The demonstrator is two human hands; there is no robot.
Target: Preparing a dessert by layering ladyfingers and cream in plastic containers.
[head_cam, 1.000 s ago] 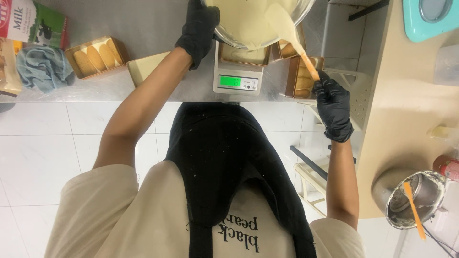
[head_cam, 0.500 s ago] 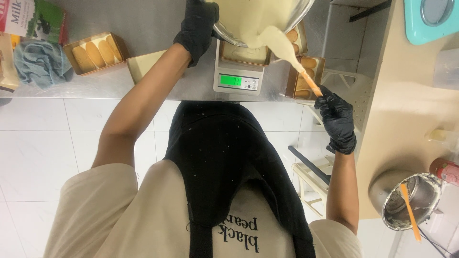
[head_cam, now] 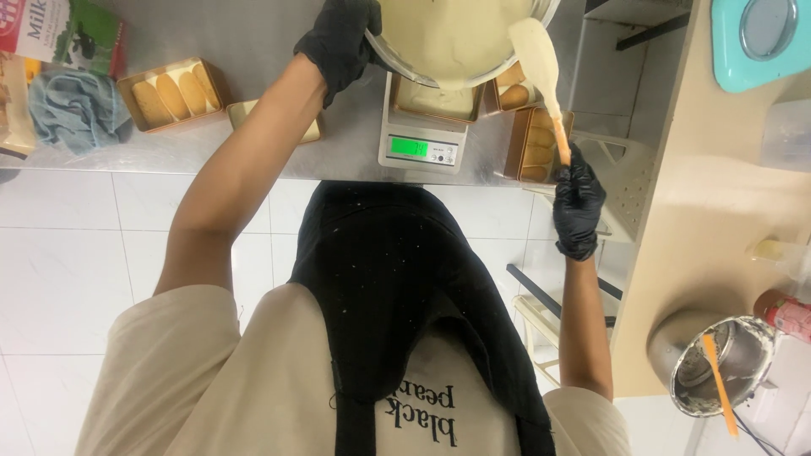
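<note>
Steel bowl point(head_cam: 460, 42) of cream tilts above the scale point(head_cam: 420, 143), my left hand point(head_cam: 338, 38) clamped on its rim; right hand point(head_cam: 577, 198) grips the spatula point(head_cam: 541, 72) to scrape cream into the tray point(head_cam: 435, 100).

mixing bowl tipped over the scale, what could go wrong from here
1. The mixing bowl, tilted by the left hand, hangs over the small container on the scale; cream may overshoot and run onto the scale.
2. The spatula in the right hand is coated and passes above the biscuit trays, so drips could land there.
</note>
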